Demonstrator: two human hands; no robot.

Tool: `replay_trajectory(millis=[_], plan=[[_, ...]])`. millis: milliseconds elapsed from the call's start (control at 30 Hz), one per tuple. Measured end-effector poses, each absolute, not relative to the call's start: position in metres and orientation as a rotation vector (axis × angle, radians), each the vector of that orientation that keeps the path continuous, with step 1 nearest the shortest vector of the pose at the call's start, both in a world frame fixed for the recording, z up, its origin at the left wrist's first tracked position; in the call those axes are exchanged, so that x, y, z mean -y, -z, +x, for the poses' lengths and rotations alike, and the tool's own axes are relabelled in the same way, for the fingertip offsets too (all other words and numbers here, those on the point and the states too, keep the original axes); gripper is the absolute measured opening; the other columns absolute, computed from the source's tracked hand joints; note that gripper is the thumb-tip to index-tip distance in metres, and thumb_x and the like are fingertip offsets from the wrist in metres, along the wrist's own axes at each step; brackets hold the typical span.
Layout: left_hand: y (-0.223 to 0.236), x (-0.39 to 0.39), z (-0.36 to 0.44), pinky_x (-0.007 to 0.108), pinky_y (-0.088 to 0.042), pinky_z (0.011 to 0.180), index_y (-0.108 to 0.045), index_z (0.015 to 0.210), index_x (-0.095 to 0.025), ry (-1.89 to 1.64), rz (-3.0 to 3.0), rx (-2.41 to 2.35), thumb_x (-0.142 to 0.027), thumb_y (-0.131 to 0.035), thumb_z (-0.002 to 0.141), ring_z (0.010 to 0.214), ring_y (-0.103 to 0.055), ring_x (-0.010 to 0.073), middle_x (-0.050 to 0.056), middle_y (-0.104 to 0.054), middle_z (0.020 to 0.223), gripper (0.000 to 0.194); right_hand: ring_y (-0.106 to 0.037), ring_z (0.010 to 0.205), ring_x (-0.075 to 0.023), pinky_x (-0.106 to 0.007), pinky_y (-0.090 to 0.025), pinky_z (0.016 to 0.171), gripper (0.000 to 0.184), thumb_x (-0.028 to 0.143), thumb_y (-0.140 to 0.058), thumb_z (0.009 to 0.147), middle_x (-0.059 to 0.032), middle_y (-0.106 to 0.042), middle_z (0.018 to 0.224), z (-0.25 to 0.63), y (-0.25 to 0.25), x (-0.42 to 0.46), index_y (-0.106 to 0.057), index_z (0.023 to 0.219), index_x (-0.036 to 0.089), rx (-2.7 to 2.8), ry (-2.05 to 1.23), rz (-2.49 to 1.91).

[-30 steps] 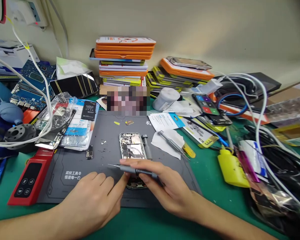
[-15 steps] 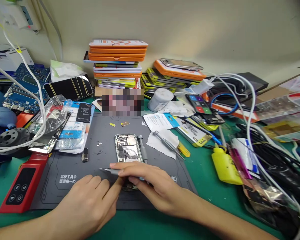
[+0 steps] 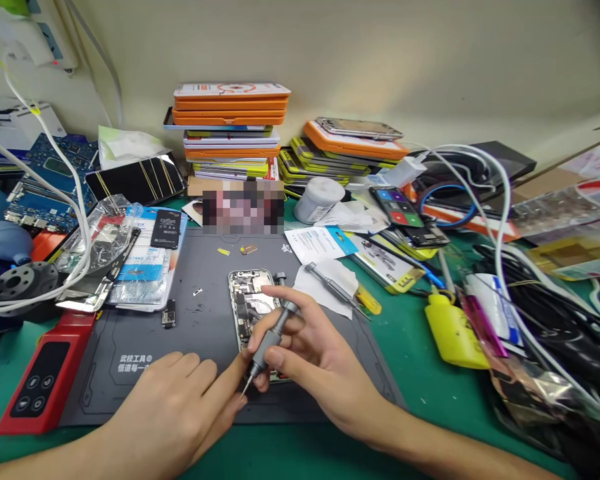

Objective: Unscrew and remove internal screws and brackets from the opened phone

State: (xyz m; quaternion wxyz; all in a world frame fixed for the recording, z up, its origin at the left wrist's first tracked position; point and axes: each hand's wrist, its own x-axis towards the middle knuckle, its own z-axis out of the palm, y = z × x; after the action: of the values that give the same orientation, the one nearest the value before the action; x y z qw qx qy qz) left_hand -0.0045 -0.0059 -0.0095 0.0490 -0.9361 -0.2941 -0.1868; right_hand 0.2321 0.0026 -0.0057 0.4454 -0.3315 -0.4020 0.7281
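Observation:
An opened phone (image 3: 254, 283) with its inner parts exposed lies on the grey mat (image 3: 200, 260); my hands cover its lower part. A grey precision screwdriver (image 3: 269, 341) slants across it, tip down and to the left. My right hand (image 3: 320, 357) is closed round its handle, index finger near the cap end. The bit meets the fingertips of my left hand (image 3: 173, 403), whose other fingers are curled. Whatever is pinched there is too small to make out. Another screwdriver (image 3: 281, 277) stands partly hidden along the phone's right side.
A third screwdriver (image 3: 333, 285) rests on white paper (image 3: 305, 283). Small parts, including a black module (image 3: 169, 314), lie left of the phone. At the left is a red device (image 3: 47, 373); at the right, a yellow bottle (image 3: 453, 330) and cables. Stacked cases (image 3: 233, 117) stand behind.
My right hand has turned the screwdriver from lying nearly level, tip leftward, to slanting with its tip down at my left fingertips. My left hand has stayed almost in place.

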Motion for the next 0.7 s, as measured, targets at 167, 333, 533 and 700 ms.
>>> replay_trajectory(millis=[167,333,533,700], plan=[[0.0102,0.0060,-0.0048,0.037,-0.036,0.054,-0.065,0.126,-0.013,0.549,-2.851,0.878,-0.024,-0.043,0.114,0.057,-0.056,0.0191,-0.003,-0.057,0.070,0.027,-0.076,0.078,-0.0121,-0.029,-0.069,0.078,0.057,0.038,-0.078,0.102,-0.0006,-0.071,0.106,0.2313,0.0081,-0.0009,-0.045,0.149,0.034,1.049,-1.784,-0.834],[0.0081,0.0055,-0.0040,0.037,-0.035,0.053,-0.064,0.121,-0.013,0.578,-2.845,0.859,-0.021,-0.043,0.113,0.057,-0.056,0.0187,-0.003,-0.056,0.069,0.024,-0.075,0.080,-0.0122,-0.031,-0.070,0.080,0.054,0.039,-0.076,0.103,-0.0014,-0.070,0.109,0.2310,0.0105,-0.0019,-0.046,0.149,0.035,1.118,-1.735,-0.829],[0.0082,0.0052,-0.0044,0.037,-0.036,0.054,-0.064,0.126,-0.012,0.559,-2.864,0.857,-0.021,-0.042,0.114,0.057,-0.057,0.0188,-0.003,-0.058,0.071,0.026,-0.075,0.080,-0.0119,-0.031,-0.071,0.081,0.053,0.035,-0.073,0.105,-0.0012,-0.070,0.110,0.2312,0.0131,-0.0009,-0.045,0.150,0.036,1.136,-1.707,-0.825],[0.0085,0.0056,-0.0057,0.037,-0.036,0.055,-0.064,0.130,-0.012,0.522,-2.872,0.850,-0.024,-0.042,0.115,0.057,-0.056,0.0189,-0.003,-0.057,0.071,0.029,-0.075,0.080,-0.0118,-0.031,-0.071,0.082,0.051,0.034,-0.072,0.106,-0.0016,-0.070,0.110,0.2314,0.0107,-0.0012,-0.046,0.150,0.034,1.152,-1.679,-0.826]])
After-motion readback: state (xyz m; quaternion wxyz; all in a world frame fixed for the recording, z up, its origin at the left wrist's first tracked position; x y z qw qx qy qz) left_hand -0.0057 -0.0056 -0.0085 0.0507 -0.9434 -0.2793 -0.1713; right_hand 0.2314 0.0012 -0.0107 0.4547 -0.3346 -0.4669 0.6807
